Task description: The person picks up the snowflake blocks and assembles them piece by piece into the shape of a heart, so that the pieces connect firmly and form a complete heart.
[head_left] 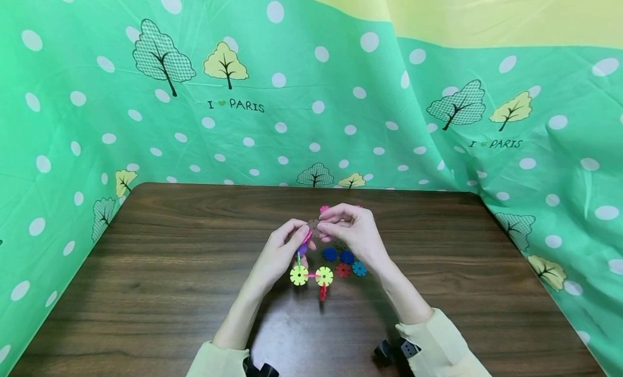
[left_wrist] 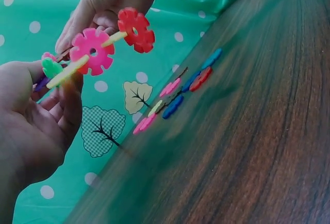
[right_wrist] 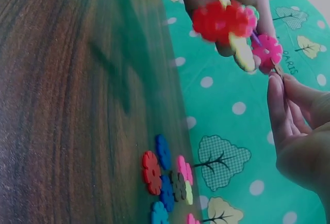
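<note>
Slotted plastic flower discs are joined into a chain. My left hand (head_left: 277, 252) pinches its upper end, near a purple disc (head_left: 302, 249) and a pink disc (right_wrist: 268, 48). Below the fingers hang two yellow discs (head_left: 299, 276), with a pink one (left_wrist: 97, 53) edge-on between them and a red disc (left_wrist: 136, 30) at the far end. A green disc (left_wrist: 51, 68) is close to the left fingers. Between thumb and fingers my right hand (head_left: 357, 236) pinches a brown disc (head_left: 313, 227). The brown disc touches the pink disc's edge; whether their slots interlock I cannot tell.
On the dark wooden table (head_left: 170, 269) lie loose discs: blue ones (head_left: 330, 254), a red disc (head_left: 343, 270), a light blue disc (head_left: 359, 269), and pink, dark brown and pale yellow ones partly behind the right hand. A green dotted cloth (head_left: 272, 123) hangs behind the table.
</note>
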Available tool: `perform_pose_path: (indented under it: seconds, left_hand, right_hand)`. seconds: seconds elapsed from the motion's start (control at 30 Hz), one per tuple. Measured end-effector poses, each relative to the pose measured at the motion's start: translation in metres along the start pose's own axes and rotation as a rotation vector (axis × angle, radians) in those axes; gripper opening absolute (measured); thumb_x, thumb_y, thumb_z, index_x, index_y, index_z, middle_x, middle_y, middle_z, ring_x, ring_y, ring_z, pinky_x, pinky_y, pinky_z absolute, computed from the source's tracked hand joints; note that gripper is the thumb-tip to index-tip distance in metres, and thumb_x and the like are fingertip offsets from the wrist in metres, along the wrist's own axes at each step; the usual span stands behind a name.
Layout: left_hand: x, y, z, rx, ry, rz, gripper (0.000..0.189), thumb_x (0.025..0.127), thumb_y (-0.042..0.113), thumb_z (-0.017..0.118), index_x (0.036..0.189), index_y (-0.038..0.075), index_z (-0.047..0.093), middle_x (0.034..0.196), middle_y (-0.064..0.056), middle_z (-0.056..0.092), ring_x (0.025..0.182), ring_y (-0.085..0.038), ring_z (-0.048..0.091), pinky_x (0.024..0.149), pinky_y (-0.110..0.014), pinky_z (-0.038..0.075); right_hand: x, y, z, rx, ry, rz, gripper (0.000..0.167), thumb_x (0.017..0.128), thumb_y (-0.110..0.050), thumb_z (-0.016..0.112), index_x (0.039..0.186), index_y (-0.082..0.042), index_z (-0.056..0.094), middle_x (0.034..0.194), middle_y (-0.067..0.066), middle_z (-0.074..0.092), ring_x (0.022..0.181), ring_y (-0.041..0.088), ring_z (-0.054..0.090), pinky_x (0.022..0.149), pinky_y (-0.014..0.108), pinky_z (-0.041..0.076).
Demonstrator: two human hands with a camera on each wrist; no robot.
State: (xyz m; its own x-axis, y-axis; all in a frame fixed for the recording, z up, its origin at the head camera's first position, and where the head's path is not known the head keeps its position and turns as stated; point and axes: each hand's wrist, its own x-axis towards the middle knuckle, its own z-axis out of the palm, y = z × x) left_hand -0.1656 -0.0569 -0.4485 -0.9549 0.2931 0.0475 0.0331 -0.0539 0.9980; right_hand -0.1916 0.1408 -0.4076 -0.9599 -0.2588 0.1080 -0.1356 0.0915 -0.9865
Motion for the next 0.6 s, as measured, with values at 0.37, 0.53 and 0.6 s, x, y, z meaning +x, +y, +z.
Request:
perform_pose_path:
  seconds: [0.37, 0.53, 0.6]
  left_hand:
    - [-0.002, 0.003, -0.001, 0.025, 0.020, 0.012, 0.028, 0.110, 0.024, 0.050, 0.116, 0.000, 0.062, 0.092, -0.021, 0.069, 0.052, -0.014, 0.064, 0.046, -0.021, 0.045]
    - [-0.001, 0.003, -0.001, 0.006, 0.045, 0.004, 0.023, 0.109, 0.025, 0.051, 0.110, 0.005, 0.063, 0.090, -0.016, 0.069, 0.052, -0.014, 0.062, 0.047, -0.020, 0.044]
    - [-0.001, 0.003, -0.002, 0.002, 0.053, 0.000, 0.023, 0.109, 0.025, 0.051, 0.110, 0.005, 0.063, 0.090, -0.014, 0.069, 0.052, -0.014, 0.062, 0.047, -0.020, 0.045]
  right_hand:
    - [-0.002, 0.000, -0.001, -0.031, -0.014, -0.033, 0.018, 0.092, -0.006, 0.076, 0.106, 0.005, 0.071, 0.093, 0.017, 0.075, 0.080, 0.034, 0.077, 0.073, 0.036, 0.065]
    - [-0.004, 0.004, -0.007, -0.086, 0.011, -0.043, 0.024, 0.094, -0.012, 0.076, 0.110, 0.005, 0.071, 0.103, 0.023, 0.075, 0.080, 0.022, 0.077, 0.077, 0.035, 0.064]
    - [-0.006, 0.006, -0.010, -0.126, 0.021, -0.037, 0.023, 0.094, -0.015, 0.076, 0.110, 0.002, 0.073, 0.105, 0.022, 0.075, 0.081, 0.019, 0.077, 0.079, 0.034, 0.064]
